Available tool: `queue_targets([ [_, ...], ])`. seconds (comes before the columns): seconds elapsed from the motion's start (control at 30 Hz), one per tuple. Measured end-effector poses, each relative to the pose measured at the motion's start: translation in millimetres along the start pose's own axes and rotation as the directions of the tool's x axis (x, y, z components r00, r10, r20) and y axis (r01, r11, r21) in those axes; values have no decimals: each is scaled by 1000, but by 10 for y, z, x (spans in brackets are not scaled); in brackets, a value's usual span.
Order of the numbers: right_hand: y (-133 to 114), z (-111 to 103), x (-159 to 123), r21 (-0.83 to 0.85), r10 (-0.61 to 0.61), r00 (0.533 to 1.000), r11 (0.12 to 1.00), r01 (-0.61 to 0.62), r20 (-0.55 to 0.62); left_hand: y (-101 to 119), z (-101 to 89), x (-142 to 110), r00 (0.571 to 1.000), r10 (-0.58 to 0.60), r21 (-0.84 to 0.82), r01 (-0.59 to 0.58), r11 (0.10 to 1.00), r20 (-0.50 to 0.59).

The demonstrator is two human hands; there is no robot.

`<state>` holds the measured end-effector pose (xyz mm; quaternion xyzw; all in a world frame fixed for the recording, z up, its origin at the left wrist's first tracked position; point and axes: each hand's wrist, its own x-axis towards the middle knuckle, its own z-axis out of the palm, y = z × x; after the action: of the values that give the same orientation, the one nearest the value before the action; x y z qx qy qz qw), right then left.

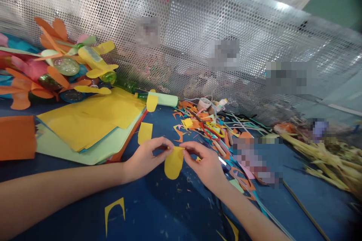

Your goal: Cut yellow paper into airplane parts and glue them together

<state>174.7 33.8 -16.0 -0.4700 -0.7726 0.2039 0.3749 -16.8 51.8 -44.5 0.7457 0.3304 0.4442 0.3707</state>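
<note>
Between my two hands hangs a yellow paper petal (pixel 173 163), its rounded end pointing down. My left hand (pixel 148 158) pinches its upper left corner with thumb and fingertips. At the upper right corner my right hand (pixel 205 163) grips the same edge in a pinch. Just beyond my left hand lies a yellow paper piece (pixel 145 133) with a straight top edge. Farther back, another yellow petal (pixel 152 101) rests against a green bottle (pixel 165 99) wrapped in pale green paper. A yellow offcut (pixel 114 209) with a curved cut-out lies below my left forearm.
A stack of coloured paper sheets (pixel 93 116) lies at left, beside an orange sheet (pixel 17 137). Bottles with paper petals (pixel 65 66) are heaped behind it. Paper scraps and red-handled scissors (pixel 209 131) clutter the right. A perforated metal panel (pixel 181 30) closes off the back.
</note>
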Motion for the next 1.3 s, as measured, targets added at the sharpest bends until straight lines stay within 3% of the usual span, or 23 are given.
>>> queue_targets([
  [0.27,-8,17,2,26,12,1000,1000,-12,20,-4,-5,15,999,-45,6,45,999,6],
  [0.57,-63,74,-46,-57,-21,999,998,24,49,22,-8,-19,992,92,141,-103,985,83],
  [0.87,-26,42,-20,-122,-25,999,992,28,32,-16,26,16,999,-30,-34,31,999,37],
  [1.3,28,10,0,23,-12,997,1000,10,75,-8,-6,44,997,-77,-82,79,993,27],
])
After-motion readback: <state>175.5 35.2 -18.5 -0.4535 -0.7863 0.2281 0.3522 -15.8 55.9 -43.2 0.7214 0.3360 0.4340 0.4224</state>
